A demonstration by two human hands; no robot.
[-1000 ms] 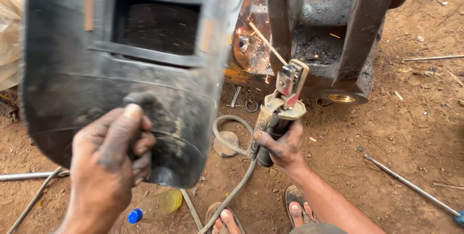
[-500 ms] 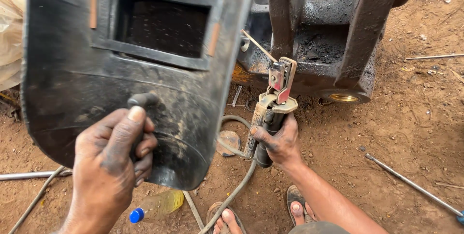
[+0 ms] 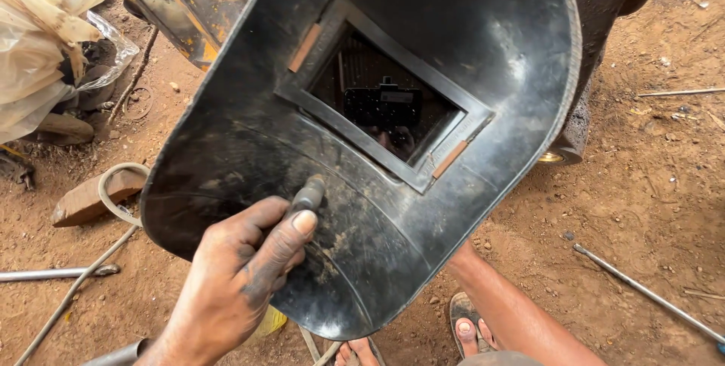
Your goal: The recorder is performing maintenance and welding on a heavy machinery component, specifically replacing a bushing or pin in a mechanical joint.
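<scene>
Black handheld welding shield (image 3: 362, 109) fills most of the view, inner side toward the camera, held up in the air over the dirt ground (image 3: 649, 207). Its long axis runs diagonal, lower left to upper right; rounded bottom edge points down-left toward the feet, open top edge up-right. The dark rectangular viewing window (image 3: 385, 105) sits mid-shield, tilted the same way. Left hand (image 3: 242, 283) comes in from the bottom, wrist low, knuckles up, fingers curled tight round the short handle stub (image 3: 308, 194) on the inside of the shield, thumb pressed along it. Right forearm (image 3: 513, 313) shows at lower right, angled up-left behind the shield; right hand hidden, can't tell its grip. Sandalled feet (image 3: 468, 332) below. Metal rod (image 3: 649, 294) lies on the ground at right, another rod (image 3: 45, 274) at left, a cable (image 3: 113, 185) looping near a brick (image 3: 91, 198), plastic sheeting (image 3: 41, 41) upper left, rusty machine part (image 3: 174, 3) behind the shield.
</scene>
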